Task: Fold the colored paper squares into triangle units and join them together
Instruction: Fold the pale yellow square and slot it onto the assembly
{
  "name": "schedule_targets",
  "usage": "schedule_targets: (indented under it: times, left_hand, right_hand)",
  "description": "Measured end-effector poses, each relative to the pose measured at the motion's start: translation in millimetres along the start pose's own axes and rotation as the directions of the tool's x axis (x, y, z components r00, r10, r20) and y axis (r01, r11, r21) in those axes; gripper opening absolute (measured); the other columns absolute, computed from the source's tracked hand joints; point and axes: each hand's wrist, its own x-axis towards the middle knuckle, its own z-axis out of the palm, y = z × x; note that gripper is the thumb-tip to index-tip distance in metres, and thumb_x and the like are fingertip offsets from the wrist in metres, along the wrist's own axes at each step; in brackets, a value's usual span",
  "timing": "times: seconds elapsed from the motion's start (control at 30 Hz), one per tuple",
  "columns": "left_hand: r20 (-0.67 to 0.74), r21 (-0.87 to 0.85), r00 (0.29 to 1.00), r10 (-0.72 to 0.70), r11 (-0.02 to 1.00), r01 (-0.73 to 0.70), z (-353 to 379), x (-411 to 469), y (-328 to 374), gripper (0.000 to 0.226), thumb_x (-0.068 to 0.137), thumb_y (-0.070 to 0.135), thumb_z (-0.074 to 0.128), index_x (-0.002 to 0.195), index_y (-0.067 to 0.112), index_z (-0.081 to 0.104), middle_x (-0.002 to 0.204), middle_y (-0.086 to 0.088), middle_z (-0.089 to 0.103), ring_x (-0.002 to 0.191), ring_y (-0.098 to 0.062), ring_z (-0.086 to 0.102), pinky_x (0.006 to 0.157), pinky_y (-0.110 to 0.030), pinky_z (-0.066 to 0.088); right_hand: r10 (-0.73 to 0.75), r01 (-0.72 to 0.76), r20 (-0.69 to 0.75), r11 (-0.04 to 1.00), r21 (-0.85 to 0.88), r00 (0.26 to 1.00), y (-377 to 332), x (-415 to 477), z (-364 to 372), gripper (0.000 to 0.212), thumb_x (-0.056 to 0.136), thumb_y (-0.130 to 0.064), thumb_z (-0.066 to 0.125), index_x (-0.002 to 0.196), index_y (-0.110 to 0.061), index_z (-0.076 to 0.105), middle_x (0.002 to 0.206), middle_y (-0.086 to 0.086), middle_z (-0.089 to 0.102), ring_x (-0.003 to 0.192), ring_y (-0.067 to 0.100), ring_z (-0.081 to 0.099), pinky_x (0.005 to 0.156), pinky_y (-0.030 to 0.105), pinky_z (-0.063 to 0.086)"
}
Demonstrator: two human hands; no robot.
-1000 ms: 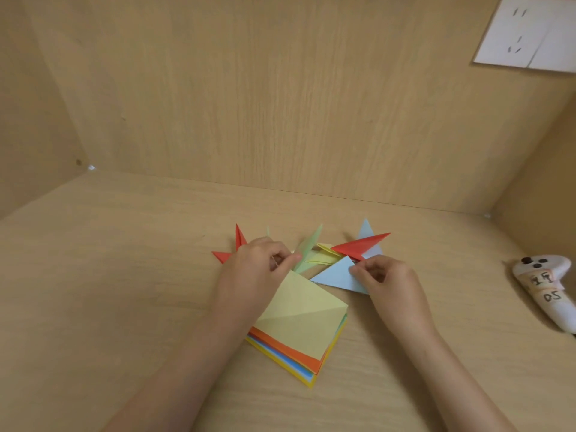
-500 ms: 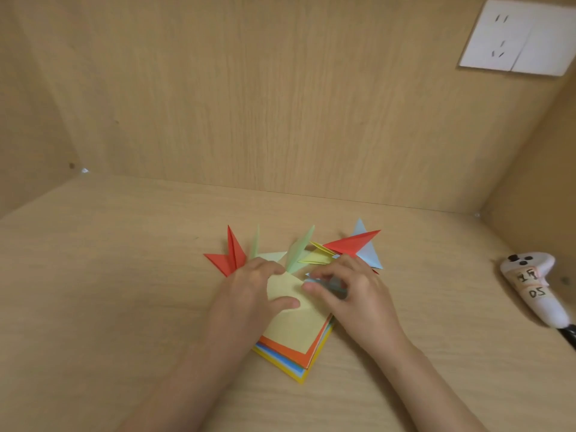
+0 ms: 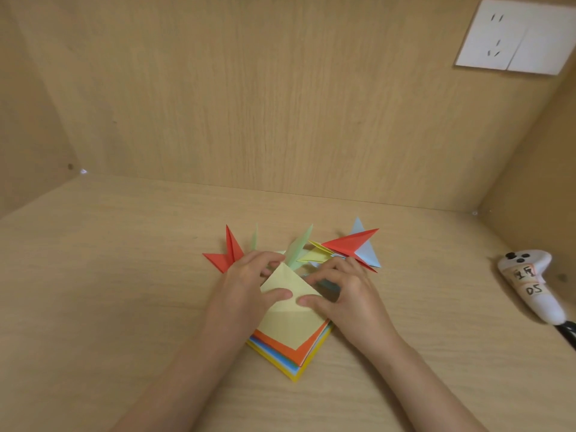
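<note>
Right now I am working on the yellow sheet (image 3: 288, 322) that is lying on top of the stack of colored paper squares (image 3: 300, 358), which is sitting about midway between the left and right edges of the desk (image 3: 103, 291). My left hand (image 3: 244, 289) is pinching the sheet at its left side: the thumb is pressing on top, and the curled fingers (image 3: 265, 260) are wrapping round the raised far corner. My right hand (image 3: 347, 296) is gripping the right side, with the thumb pressing down just beside the left thumb and the other fingers arching over the edge. Something pale blue is showing under that palm, and I cannot tell what it is.

Just behind the stack, toward the desk's far edge, the folded units are fanning out: a red unit (image 3: 229, 255) at the left, a green unit (image 3: 299, 249) standing up in the middle, a yellow unit (image 3: 314, 253) beside it, then a second red unit (image 3: 352, 244) lying over a blue unit (image 3: 367, 252). A white controller (image 3: 530, 285) with a handwritten label is lying near the right edge, well apart from the paper. A white wall socket (image 3: 514, 39) is showing on the panel above the far right corner.
</note>
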Motion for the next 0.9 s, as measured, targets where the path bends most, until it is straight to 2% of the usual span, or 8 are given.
schedule_targets:
  times: [0.13,0.23,0.3,0.37,0.5,0.73,0.8,0.9]
  left_hand:
    - [-0.057,-0.003,0.998,-0.002,1.0,0.002,-2,0,3,0.047,0.07,0.035,0.078,0.114,0.03,0.062,0.099,0.023,0.056,0.098,0.002,0.052,0.083,-0.011,0.04]
    - [-0.076,-0.088,0.996,-0.051,0.995,0.045,-5,-1,10,0.035,0.075,0.039,0.073,0.108,0.039,0.061,0.098,0.025,0.061,0.091,0.009,0.054,0.076,-0.005,0.039]
    - [-0.08,-0.206,0.99,-0.115,0.974,0.097,-8,-2,15,0.027,0.076,0.034,0.074,0.096,0.046,0.06,0.091,0.026,0.065,0.077,0.013,0.057,0.066,-0.006,0.042]
    - [-0.084,-0.352,0.98,-0.181,0.925,0.141,-10,-1,18,0.028,0.075,0.024,0.076,0.088,0.044,0.061,0.084,0.023,0.068,0.063,0.01,0.059,0.059,-0.007,0.042]
    - [0.046,-0.61,0.96,-0.276,0.753,0.246,-14,0,23,0.023,0.076,0.014,0.075,0.092,0.028,0.066,0.074,0.009,0.074,0.065,-0.002,0.068,0.058,-0.015,0.051]
    - [0.17,-0.712,0.949,-0.266,0.632,0.305,-15,2,26,0.026,0.078,0.008,0.072,0.096,0.026,0.067,0.071,0.001,0.075,0.065,-0.01,0.071,0.056,-0.016,0.051]
    - [0.186,-0.709,0.949,-0.255,0.634,0.309,-15,1,24,0.026,0.08,0.01,0.071,0.099,0.027,0.067,0.075,-0.001,0.075,0.069,-0.012,0.072,0.06,-0.019,0.054]
    - [0.149,-0.717,0.953,-0.262,0.635,0.287,-12,2,20,0.023,0.082,0.01,0.068,0.098,0.026,0.067,0.078,0.002,0.075,0.073,-0.012,0.071,0.062,-0.021,0.054]
  right_hand:
    - [0.109,-0.085,-0.091,0.969,0.234,0.99,-4,0,-1,0.018,0.072,-0.024,0.08,0.071,-0.026,0.062,0.074,-0.016,0.058,0.078,0.002,0.049,0.07,0.017,0.038]
    - [0.211,-0.124,-0.122,0.859,0.496,0.97,-7,0,-6,0.013,0.079,-0.019,0.075,0.075,-0.02,0.062,0.067,-0.01,0.061,0.062,0.0,0.05,0.059,0.011,0.036]
    - [0.247,-0.119,-0.141,0.8,0.588,0.959,-9,1,-9,0.011,0.081,-0.02,0.072,0.078,-0.017,0.062,0.067,-0.004,0.064,0.062,0.003,0.054,0.057,0.012,0.038]
    - [0.271,-0.103,-0.162,0.75,0.654,0.949,-11,1,-11,0.01,0.083,-0.019,0.07,0.079,-0.016,0.062,0.066,0.0,0.065,0.065,0.009,0.058,0.061,0.02,0.042]
    - [0.304,-0.075,-0.17,0.654,0.753,0.937,-13,1,-16,0.009,0.086,-0.014,0.066,0.093,-0.016,0.061,0.073,0.028,0.063,0.068,0.023,0.063,0.062,0.027,0.048]
    - [0.236,-0.039,-0.151,0.647,0.761,0.96,-15,0,-15,0.016,0.087,-0.012,0.065,0.102,-0.016,0.063,0.067,0.011,0.063,0.069,0.021,0.065,0.067,0.03,0.05]
    - [0.183,-0.01,-0.151,0.665,0.747,0.971,-16,0,-16,0.01,0.091,-0.012,0.06,0.098,-0.016,0.066,0.075,0.004,0.067,0.074,0.017,0.064,0.066,0.026,0.048]
    - [0.11,0.003,-0.102,0.665,0.747,0.989,-15,0,-18,0.03,0.096,0.002,0.041,0.093,-0.01,0.068,0.088,-0.008,0.068,0.082,0.004,0.059,0.068,0.014,0.044]
